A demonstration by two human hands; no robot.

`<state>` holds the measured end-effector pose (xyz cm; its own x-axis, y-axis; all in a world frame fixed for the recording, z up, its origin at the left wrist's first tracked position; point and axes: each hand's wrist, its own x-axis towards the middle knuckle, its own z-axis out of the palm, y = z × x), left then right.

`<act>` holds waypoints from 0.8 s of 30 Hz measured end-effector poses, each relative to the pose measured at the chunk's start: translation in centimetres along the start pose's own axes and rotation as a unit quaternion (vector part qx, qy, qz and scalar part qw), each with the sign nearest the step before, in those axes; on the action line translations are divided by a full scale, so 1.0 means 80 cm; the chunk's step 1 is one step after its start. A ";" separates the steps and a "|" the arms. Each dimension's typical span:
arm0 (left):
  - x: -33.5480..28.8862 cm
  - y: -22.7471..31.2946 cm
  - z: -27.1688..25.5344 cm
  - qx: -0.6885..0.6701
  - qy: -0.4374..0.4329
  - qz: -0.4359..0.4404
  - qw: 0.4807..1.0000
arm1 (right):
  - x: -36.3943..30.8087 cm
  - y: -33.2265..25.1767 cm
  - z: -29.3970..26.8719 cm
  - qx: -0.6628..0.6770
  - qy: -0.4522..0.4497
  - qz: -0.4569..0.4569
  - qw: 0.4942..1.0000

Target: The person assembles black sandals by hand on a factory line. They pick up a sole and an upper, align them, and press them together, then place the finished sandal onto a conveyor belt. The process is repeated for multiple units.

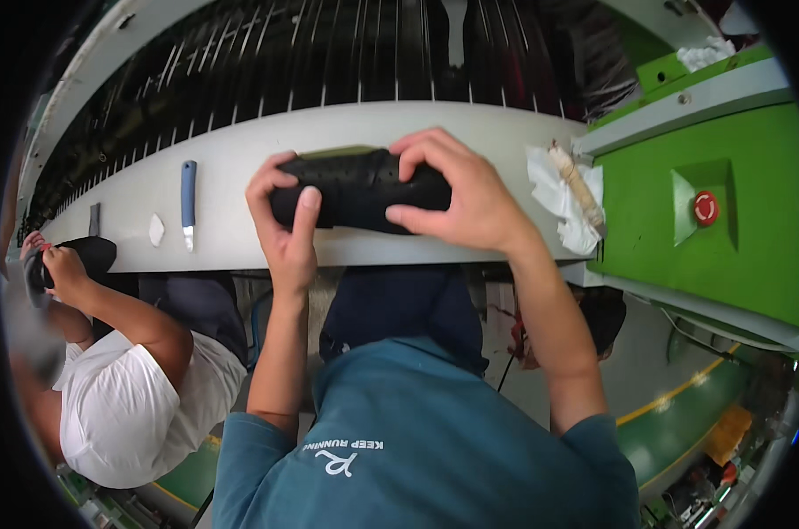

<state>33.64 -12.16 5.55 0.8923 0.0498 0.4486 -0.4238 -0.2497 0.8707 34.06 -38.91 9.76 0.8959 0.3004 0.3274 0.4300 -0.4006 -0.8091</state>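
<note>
A black, shoe-shaped piece (351, 189) with small perforations lies sideways between my hands, just above the white table. An olive-green edge shows along its far side. My left hand (285, 216) grips its left end, the thumb pressed on the near face and the fingers wrapped over the far side. At the other end my right hand (461, 189) is closed round it, thumb below and fingers curled over the top. The piece's underside and exact kind are hidden from me.
A blue-handled knife (189, 198) and a small white piece (156, 230) lie left on the white table (373, 256). On the right, a wrapped stick (576, 185) rests on white cloth, beside a green machine (646, 238) with a red button (705, 208). A co-worker (153, 397) sits left, handling something dark.
</note>
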 end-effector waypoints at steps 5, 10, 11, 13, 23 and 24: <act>0.005 -0.004 0.001 -0.002 -0.010 -0.030 0.999 | -0.001 0.016 -0.003 0.022 -0.030 0.032 0.999; 0.008 0.013 0.010 -0.036 -0.012 -0.082 0.996 | 0.000 0.020 -0.001 0.027 -0.022 0.028 0.999; 0.009 0.012 0.013 -0.027 -0.010 -0.073 0.997 | 0.000 0.022 -0.001 0.028 -0.022 0.026 0.999; 0.008 0.011 0.012 0.008 -0.007 -0.048 0.999 | 0.000 0.026 -0.002 0.028 -0.021 0.021 0.999; -0.010 0.001 0.016 -0.028 0.027 -0.048 0.998 | 0.001 0.011 0.004 0.017 -0.028 0.083 0.996; -0.012 0.003 0.014 -0.028 0.027 -0.060 0.997 | 0.001 0.007 0.005 0.001 -0.027 0.080 0.996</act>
<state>32.83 -13.34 5.10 0.9281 0.1284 0.3496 -0.3241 -0.1836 0.9280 34.31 -38.78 9.16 0.9454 0.2796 0.1677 0.2825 -0.4456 -0.8495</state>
